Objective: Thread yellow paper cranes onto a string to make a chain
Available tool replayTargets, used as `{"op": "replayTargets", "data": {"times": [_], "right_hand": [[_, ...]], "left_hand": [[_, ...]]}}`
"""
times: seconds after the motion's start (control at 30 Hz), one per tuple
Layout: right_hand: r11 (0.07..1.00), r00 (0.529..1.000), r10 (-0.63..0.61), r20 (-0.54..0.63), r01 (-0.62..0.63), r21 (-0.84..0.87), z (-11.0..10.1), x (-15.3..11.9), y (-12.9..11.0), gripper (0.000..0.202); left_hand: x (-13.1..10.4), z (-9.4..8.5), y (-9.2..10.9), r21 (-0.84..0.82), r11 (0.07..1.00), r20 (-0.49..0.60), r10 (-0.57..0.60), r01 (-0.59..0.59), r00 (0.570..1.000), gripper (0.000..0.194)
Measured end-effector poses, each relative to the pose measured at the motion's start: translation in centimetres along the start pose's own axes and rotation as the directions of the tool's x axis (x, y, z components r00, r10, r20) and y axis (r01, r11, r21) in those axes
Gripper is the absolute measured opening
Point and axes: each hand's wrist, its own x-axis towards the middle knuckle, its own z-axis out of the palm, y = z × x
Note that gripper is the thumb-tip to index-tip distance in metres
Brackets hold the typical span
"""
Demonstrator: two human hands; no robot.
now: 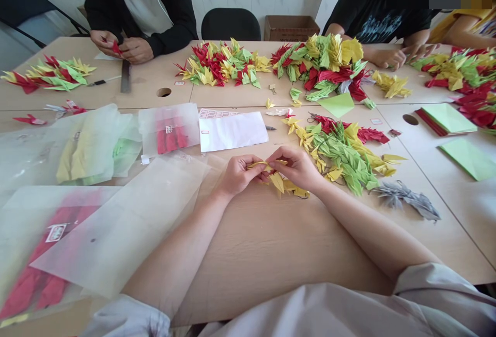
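Observation:
In the middle of the head view my left hand (239,175) and my right hand (297,169) pinch a yellow folded-paper crane (267,167) between thumbs and fingertips. Its far side is hidden behind my fingers. Just below them, more yellow paper cranes (285,186) lie on the table with a thin dark thread beside them. To the right of my right hand is a heap of green paper cranes (343,153), edged by yellow and red ones. A bundle of grey thread or ribbon (408,200) rests near that heap.
Clear plastic sleeves (127,223) holding red, yellow and green cranes cover the left side. White paper (234,133) and a pen (270,128) lie ahead. Green paper sheets (447,119) are at right. Across the table, people sit behind piles of cranes (222,63); one person's hands (134,50) hold red paper.

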Motion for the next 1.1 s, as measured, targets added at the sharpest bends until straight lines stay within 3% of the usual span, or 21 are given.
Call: {"op": "replayTargets", "data": {"times": [0.13,0.27,0.4,0.57,0.87,1.1], "right_hand": [[0.996,0.991,-0.074,0.108,0.079,-0.051,-0.9,0.0,-0.1,0.012],[0.996,0.984,0.004,0.177,0.011,-0.087,-1.5,0.2,-0.2,0.026],[0.981,0.942,0.083,0.326,-0.02,-0.193,-1.6,0.5,0.0,0.034],[0.988,0.887,0.017,0.461,0.055,-0.141,-1.8,0.5,0.2,0.033],[0.982,0.852,0.036,0.522,0.068,-0.179,-1.9,0.3,0.1,0.031],[0.98,0.865,0.036,0.5,0.068,-0.187,-1.6,0.3,0.3,0.03]], "left_hand": [[0.0,0.1,0.0,0.003,1.0,-0.002,-0.005,0.005,1.0,0.027],[-0.1,0.4,-0.1,0.037,0.999,0.028,0.004,-0.005,1.0,0.027],[-0.2,0.6,0.0,0.051,0.999,0.069,-0.007,0.003,0.998,0.028],[-0.3,0.4,0.2,0.039,0.997,0.127,-0.068,0.063,0.99,0.03],[-0.4,0.3,0.4,0.052,0.992,0.139,-0.119,0.112,0.983,0.033],[-0.2,0.1,0.2,0.009,0.992,0.158,-0.122,0.122,0.98,0.033]]}}
